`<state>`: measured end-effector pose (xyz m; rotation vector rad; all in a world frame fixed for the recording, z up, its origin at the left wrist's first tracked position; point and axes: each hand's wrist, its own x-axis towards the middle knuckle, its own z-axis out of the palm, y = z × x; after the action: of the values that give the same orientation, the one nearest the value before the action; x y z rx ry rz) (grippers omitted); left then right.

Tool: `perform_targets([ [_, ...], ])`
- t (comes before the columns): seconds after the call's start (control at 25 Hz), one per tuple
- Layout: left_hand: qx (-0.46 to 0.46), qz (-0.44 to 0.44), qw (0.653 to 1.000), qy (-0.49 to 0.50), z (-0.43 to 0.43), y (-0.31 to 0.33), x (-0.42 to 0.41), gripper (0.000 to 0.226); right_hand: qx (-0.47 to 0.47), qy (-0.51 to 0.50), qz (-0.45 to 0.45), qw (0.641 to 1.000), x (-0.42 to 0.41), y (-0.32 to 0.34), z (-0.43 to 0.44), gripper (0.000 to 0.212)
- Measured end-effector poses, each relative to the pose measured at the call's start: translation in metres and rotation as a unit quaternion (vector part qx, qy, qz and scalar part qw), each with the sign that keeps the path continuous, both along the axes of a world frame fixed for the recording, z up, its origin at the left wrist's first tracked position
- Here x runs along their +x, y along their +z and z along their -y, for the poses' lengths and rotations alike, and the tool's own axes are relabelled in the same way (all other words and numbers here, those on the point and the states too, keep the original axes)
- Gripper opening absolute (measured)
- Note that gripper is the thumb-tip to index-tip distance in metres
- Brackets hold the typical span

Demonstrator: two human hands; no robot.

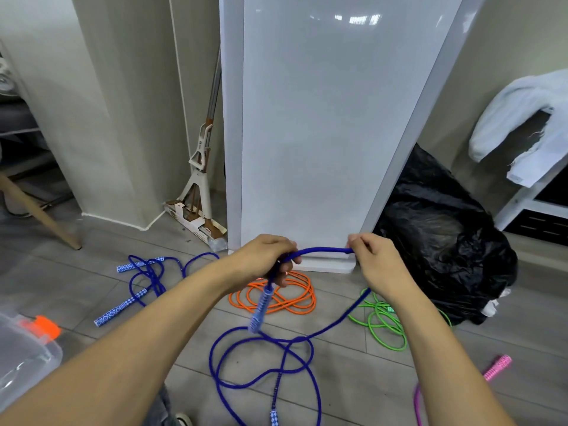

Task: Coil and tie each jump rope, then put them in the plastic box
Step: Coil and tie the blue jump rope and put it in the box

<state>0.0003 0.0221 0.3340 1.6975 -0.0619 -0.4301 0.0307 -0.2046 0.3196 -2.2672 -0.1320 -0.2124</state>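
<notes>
White panel: stands upright on the floor straight ahead; the hands work just in front of its foot.
Black bag: slumps on the floor to the right of the panel, apart from the ropes' work area.
Plastic box: clear, with an orange latch, at the lower left edge. It is near the person's left side, probably so that tied ropes can be dropped in without getting up. No rope shows in the visible part.
Held blue rope: a short stretch runs taut between the two hands, and the rest trails down into loose loops on the floor below. It is not yet coiled or tied.
Other ropes: a second blue rope lies tangled at the left, an orange rope in rough loops under the hands, a green rope to the right, and a pink rope at the far right. All are loose on the floor, well apart from the box.
Left hand: fist closed round the blue rope just above its handle, likely anchoring the start of the coil.
Right hand: thumb and fingers pinch the rope, seemingly to draw out one loop's length.
Rope handle: patterned blue and white, hangs freely below the left fist.
Stage: I judge this the first loop of this rope.
</notes>
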Motion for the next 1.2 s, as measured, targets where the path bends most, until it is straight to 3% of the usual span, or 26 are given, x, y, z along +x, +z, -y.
perform_targets([
  [0.16, -0.020, 0.017, 0.998, -0.061, -0.001, -0.003, 0.002, 0.035, 0.083, 0.002, 0.007, 0.997, -0.002, 0.010, -0.021, 0.033],
  [0.32, -0.038, 0.017, 0.999, -0.028, -0.015, -0.007, 0.013, 0.031, 0.110, 0.095, -0.095, 0.985, -0.011, 0.015, -0.010, 0.022],
  [0.44, 0.091, 0.090, 0.991, 0.027, -0.026, -0.007, 0.014, 0.030, 0.053, 0.111, -0.112, 0.986, -0.011, 0.012, 0.004, 0.024],
  [0.52, 0.193, 0.136, 0.962, 0.137, -0.036, -0.010, 0.020, 0.034, -0.021, 0.061, -0.062, 0.996, -0.007, 0.007, 0.016, 0.031],
  [0.56, 0.194, 0.125, 0.952, 0.199, -0.043, -0.011, 0.025, 0.035, -0.049, 0.028, -0.041, 0.998, -0.003, 0.004, 0.023, 0.034],
  [0.6, 0.154, 0.088, 0.951, 0.254, -0.048, -0.013, 0.029, 0.037, -0.051, 0.006, -0.031, 0.998, -0.001, 0.003, 0.029, 0.036],
  [0.68, 0.008, -0.029, 0.950, 0.310, -0.052, -0.013, 0.035, 0.034, 0.037, 0.002, -0.042, 0.998, 0.002, 0.004, 0.034, 0.038],
  [0.8, -0.154, -0.101, 0.942, 0.280, -0.038, -0.007, 0.029, 0.024, 0.173, 0.014, -0.067, 0.983, -0.001, 0.011, 0.018, 0.039],
  [0.92, -0.197, -0.076, 0.952, 0.222, -0.020, 0.002, 0.010, 0.025, 0.217, 0.033, -0.056, 0.974, -0.014, 0.016, -0.018, 0.030],
  [1.08, -0.217, -0.065, 0.954, 0.197, -0.008, 0.006, -0.004, 0.026, 0.128, 0.080, -0.011, 0.988, -0.032, 0.012, -0.062, 0.021],
  [1.2, -0.232, -0.059, 0.946, 0.216, -0.002, 0.003, -0.005, 0.025, 0.140, 0.076, -0.003, 0.987, -0.038, 0.009, -0.084, 0.018],
])
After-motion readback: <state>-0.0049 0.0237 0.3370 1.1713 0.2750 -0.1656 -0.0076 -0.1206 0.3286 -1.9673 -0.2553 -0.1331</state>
